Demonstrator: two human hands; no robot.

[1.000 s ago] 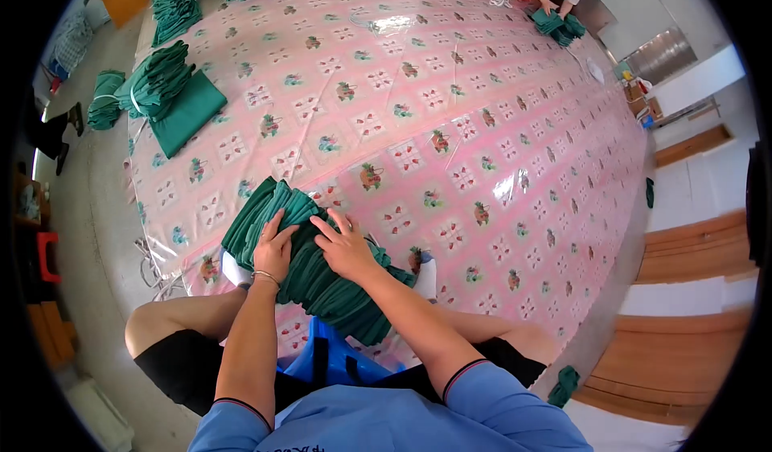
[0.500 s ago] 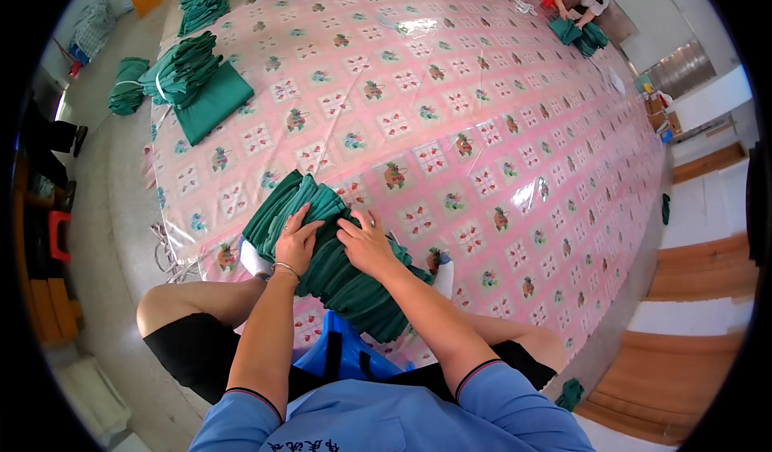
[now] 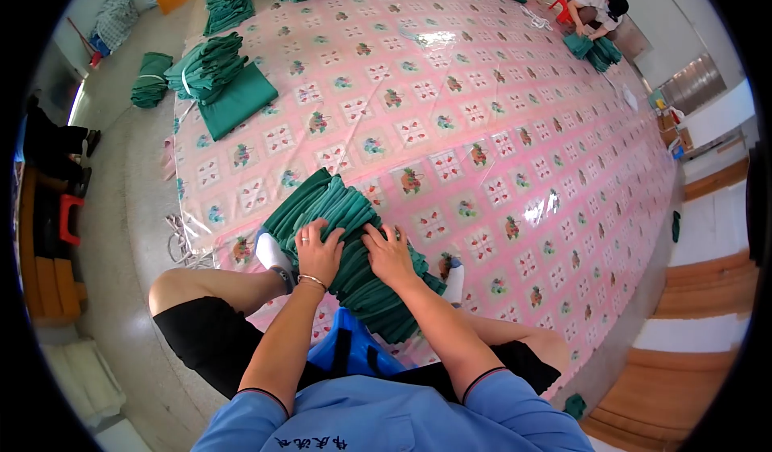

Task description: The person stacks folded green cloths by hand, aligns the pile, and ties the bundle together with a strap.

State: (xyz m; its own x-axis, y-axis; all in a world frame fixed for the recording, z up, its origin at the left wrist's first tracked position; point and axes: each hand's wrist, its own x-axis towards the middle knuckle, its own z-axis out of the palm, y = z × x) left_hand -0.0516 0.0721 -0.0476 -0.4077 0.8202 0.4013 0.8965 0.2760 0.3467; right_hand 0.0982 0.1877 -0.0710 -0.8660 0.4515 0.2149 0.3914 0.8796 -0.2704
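Observation:
A long row of folded green cloths (image 3: 366,283) stands on edge between my legs, its layers packed close together. My left hand (image 3: 320,252) rests on the upper middle of the row, fingers bent and gripping the folds; a ring and a bracelet show on it. Close beside it, my right hand (image 3: 390,257) has its fingertips curled into neighbouring folds. The tips of both hands are partly hidden among the layers. Under the near end of the row, something blue with black straps (image 3: 354,347) lies in front of my body.
A pink patterned sheet (image 3: 482,186) covers the floor. Tied green cloth bundles (image 3: 205,70) lie at the upper left, others along the back. A co-worker (image 3: 595,10) handles green cloths at the upper right. A red stool (image 3: 70,219) stands left.
My view has shifted, so the surroundings sit further right. My left hand has moved down the folds with its fingers more curled; my right hand stays beside it, fingers bent into the layers.

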